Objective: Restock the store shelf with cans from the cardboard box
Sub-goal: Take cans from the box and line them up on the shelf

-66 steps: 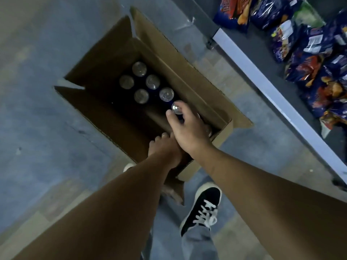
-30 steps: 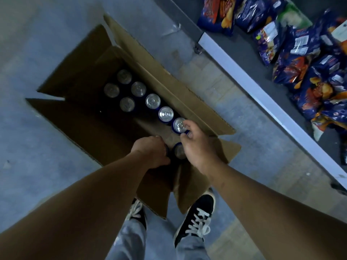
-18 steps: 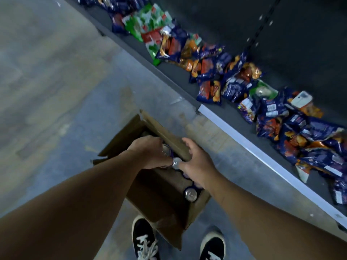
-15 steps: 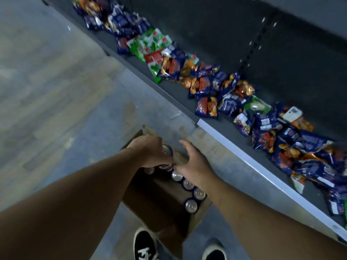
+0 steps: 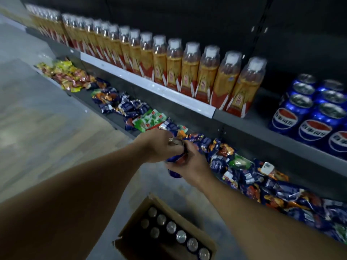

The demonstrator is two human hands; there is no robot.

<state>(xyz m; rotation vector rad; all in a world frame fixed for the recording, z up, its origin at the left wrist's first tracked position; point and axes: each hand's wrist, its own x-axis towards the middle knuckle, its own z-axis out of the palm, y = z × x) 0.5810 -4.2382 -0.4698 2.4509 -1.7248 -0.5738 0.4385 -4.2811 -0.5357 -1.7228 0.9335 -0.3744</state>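
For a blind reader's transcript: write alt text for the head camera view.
The left hand and right hand grip blue cans held up above an open cardboard box holding more cans. Ahead, a store shelf carries orange bottles and blue cola cans, with snack bags on the level below.

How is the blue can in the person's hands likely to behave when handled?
The blue can looks rigid metal, so probably stiff under the left hand and right hand. Its round, glossy body could slip, and would likely roll if laid sideways.
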